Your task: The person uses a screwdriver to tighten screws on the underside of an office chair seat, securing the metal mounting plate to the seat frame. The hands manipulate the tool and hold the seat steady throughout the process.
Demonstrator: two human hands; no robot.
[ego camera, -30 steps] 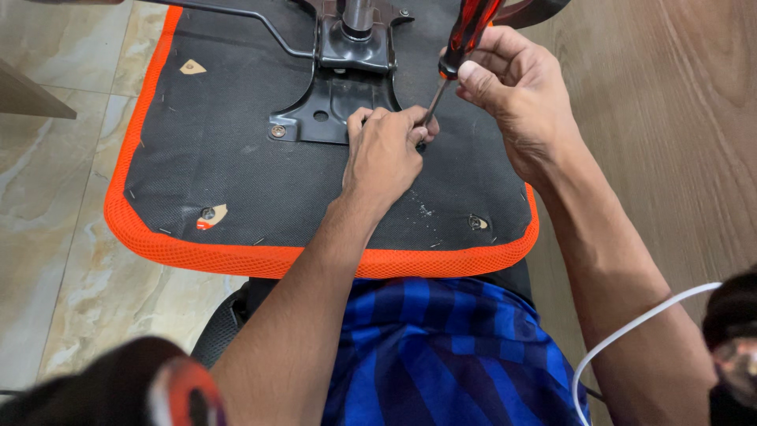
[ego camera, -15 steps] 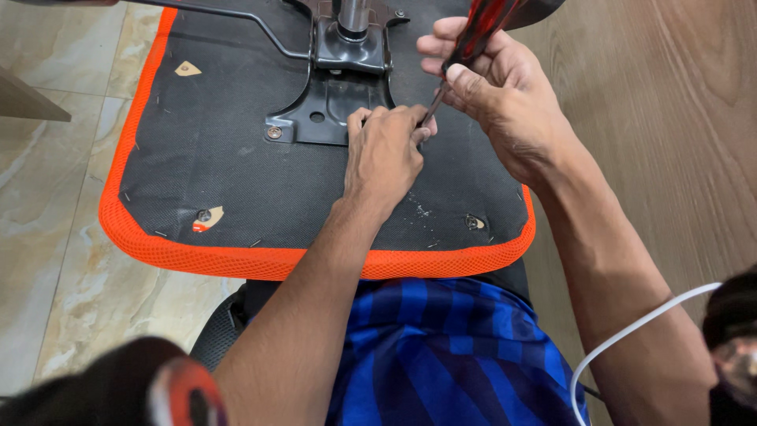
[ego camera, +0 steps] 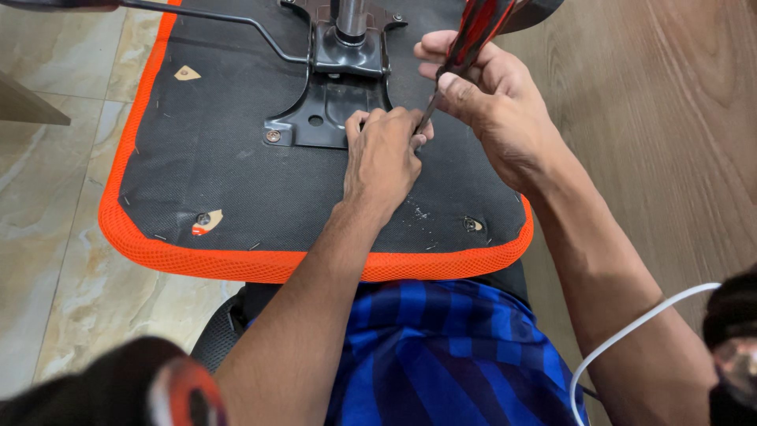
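Observation:
An upturned chair seat, black underneath with an orange mesh rim, lies across my lap. A black metal mounting plate with a central post is bolted to it. My right hand grips a red-and-black screwdriver, its shaft angled down to the plate's right edge. My left hand rests closed on the seat at the screwdriver tip, fingers pinched around the spot; what it pinches is hidden.
A screw sits in the plate's left corner. Bolt holes show near the seat's front corners. Marble tile floor lies left, wood floor right. A white cable crosses my right forearm.
My right hand and the screwdriver have shifted slightly left and up, the handle turning in my grip. My left hand stays at the tip.

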